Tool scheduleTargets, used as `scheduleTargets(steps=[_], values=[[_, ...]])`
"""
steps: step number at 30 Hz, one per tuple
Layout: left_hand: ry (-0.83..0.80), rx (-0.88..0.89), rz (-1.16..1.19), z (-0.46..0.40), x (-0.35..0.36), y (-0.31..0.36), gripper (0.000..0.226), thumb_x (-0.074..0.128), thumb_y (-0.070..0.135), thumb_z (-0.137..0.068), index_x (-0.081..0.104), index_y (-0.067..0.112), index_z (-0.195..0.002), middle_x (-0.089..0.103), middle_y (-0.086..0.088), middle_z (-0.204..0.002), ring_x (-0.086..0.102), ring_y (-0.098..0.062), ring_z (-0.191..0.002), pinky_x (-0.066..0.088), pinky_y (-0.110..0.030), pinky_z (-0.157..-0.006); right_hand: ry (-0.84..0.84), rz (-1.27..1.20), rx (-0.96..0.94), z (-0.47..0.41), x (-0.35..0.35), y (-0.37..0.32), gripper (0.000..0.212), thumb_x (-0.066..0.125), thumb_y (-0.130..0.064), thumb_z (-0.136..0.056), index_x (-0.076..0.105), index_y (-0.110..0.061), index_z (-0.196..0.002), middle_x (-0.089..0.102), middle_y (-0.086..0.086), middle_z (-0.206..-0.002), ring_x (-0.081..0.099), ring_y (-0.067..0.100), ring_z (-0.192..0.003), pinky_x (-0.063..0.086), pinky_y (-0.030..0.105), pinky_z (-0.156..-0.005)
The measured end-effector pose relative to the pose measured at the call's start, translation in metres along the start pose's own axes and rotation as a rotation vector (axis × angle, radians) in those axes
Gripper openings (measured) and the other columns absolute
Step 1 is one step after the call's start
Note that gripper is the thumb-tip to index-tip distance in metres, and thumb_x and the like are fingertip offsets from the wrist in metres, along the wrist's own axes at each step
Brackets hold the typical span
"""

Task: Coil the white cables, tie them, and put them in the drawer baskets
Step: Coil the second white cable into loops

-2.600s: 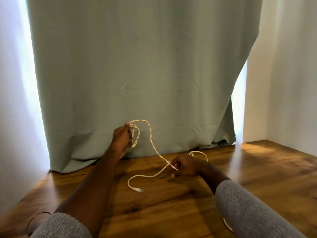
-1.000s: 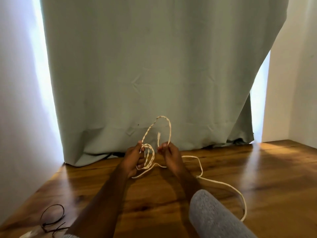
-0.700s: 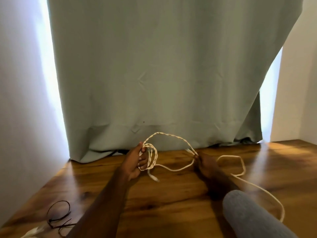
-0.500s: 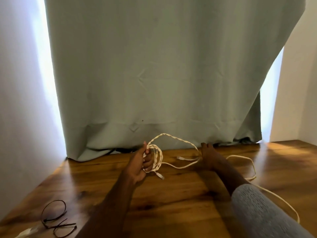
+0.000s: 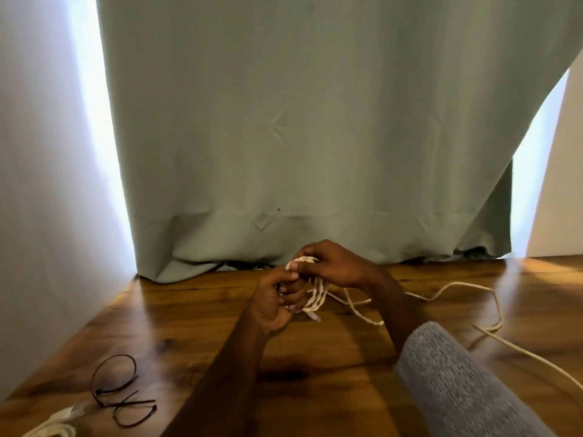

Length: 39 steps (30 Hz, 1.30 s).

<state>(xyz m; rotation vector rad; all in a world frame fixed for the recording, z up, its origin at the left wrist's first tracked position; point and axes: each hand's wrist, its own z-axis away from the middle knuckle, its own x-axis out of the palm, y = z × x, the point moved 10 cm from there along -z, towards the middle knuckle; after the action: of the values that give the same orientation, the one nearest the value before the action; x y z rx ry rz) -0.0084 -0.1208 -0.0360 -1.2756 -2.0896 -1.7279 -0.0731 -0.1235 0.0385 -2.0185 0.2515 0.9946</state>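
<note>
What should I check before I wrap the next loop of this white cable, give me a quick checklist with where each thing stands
1. Coil held: ok. The left hand grips the loops of the white cable.
2. Next loop guided: ok. The right hand pinches the cable at the top of the coil.
3. Slack left: ok. A loose run lies across the wooden table to the right, out of frame.
4. Slack free of knots: cannot tell.
5. Ties within reach: ok. Black ties lie near left.
6. Drawer baskets ready: cannot tell, not in view.
</note>
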Motion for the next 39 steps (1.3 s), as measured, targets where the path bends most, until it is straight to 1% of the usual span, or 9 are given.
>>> scheduleTargets(steps=[4,11,18,22,27,31,34,37,39], values=[[-0.009,-0.001,0.059,-0.002,0.002,0.002,0.013,0.046,0.015,-0.073,0.057,0.007,-0.074,0.035,0.006,-0.046,0.030,-0.004,-0.032,0.023,-0.020,-0.038,0.054,-0.339,-0.015,0.006,0.002,0.013,0.022,0.059,-0.019,-0.101,0.074,-0.010,-0.114,0.077,0.004,-0.105,0.072,0.019,-0.100,0.058,0.030,-0.090],[0.067,0.013,0.070,-0.002,-0.013,0.000,0.029,0.034,0.017,-0.082,0.060,0.009,-0.069,0.034,0.006,-0.046,0.027,-0.005,-0.032,0.019,-0.021,-0.040,0.312,-0.172,-0.166,0.010,0.010,0.007,0.027,0.049,-0.015,-0.105,0.069,-0.011,-0.123,0.073,0.000,-0.114,0.068,0.007,-0.105,0.053,0.025,-0.095],[0.048,-0.088,0.151,0.011,-0.009,-0.008,0.031,0.041,0.014,-0.088,0.070,0.004,-0.084,0.066,-0.009,-0.070,0.063,-0.020,-0.059,0.055,-0.031,-0.063,0.354,-0.257,-0.139,0.013,0.011,0.016,0.024,0.048,-0.017,-0.106,0.070,-0.014,-0.116,0.074,-0.001,-0.099,0.071,0.014,-0.093,0.057,0.030,-0.084],[0.006,-0.067,0.111,0.009,0.000,-0.004,0.021,0.049,0.018,-0.091,0.061,0.009,-0.076,0.044,0.003,-0.053,0.041,-0.008,-0.039,0.037,-0.026,-0.046,0.337,-0.223,-0.174,0.013,0.011,0.012,0.024,0.048,-0.012,-0.105,0.071,-0.008,-0.114,0.075,0.000,-0.104,0.071,0.014,-0.099,0.056,0.036,-0.092],[0.171,-0.073,-0.023,0.003,-0.014,-0.003,0.044,0.045,0.043,-0.101,0.050,0.017,-0.065,0.029,0.008,-0.041,0.022,-0.005,-0.030,0.016,-0.020,-0.035,0.279,-0.273,-0.149,0.014,0.015,0.008,0.025,0.048,-0.013,-0.106,0.072,-0.010,-0.114,0.076,0.003,-0.102,0.072,0.020,-0.097,0.058,0.042,-0.089],[0.144,-0.034,0.107,0.002,-0.011,0.002,0.042,0.045,0.043,-0.099,0.051,0.015,-0.069,0.033,0.006,-0.039,0.024,-0.004,-0.027,0.014,-0.018,-0.034,0.208,-0.697,-0.024,0.024,0.022,0.009,0.031,0.046,-0.027,-0.106,0.071,-0.015,-0.119,0.073,0.017,-0.098,0.069,0.039,-0.079,0.056,0.040,-0.064],[0.171,0.027,0.130,0.002,-0.016,0.013,0.042,0.047,0.043,-0.096,0.055,0.012,-0.068,0.032,0.004,-0.038,0.025,-0.005,-0.025,0.020,-0.016,-0.031,0.207,-0.724,0.044,0.026,0.024,0.014,0.029,0.047,-0.031,-0.105,0.067,-0.021,-0.124,0.067,0.011,-0.083,0.060,0.015,-0.059,0.038,0.021,-0.043],[0.190,0.040,0.081,0.001,-0.023,0.015,0.045,0.045,0.045,-0.100,0.055,0.009,-0.074,0.038,0.003,-0.040,0.025,-0.005,-0.026,0.029,-0.019,-0.036,0.254,-0.630,0.059,0.019,0.022,0.019,0.025,0.047,-0.023,-0.107,0.066,-0.026,-0.123,0.074,0.005,-0.092,0.064,0.017,-0.066,0.045,0.025,-0.045],[0.206,0.033,0.061,0.002,-0.025,0.012,0.046,0.045,0.045,-0.101,0.056,0.010,-0.073,0.038,0.003,-0.041,0.026,-0.005,-0.027,0.033,-0.020,-0.040,0.288,-0.590,0.067,0.017,0.023,0.022,0.030,0.041,-0.015,-0.108,0.065,-0.025,-0.124,0.075,0.002,-0.104,0.072,0.019,-0.085,0.058,0.030,-0.065]])
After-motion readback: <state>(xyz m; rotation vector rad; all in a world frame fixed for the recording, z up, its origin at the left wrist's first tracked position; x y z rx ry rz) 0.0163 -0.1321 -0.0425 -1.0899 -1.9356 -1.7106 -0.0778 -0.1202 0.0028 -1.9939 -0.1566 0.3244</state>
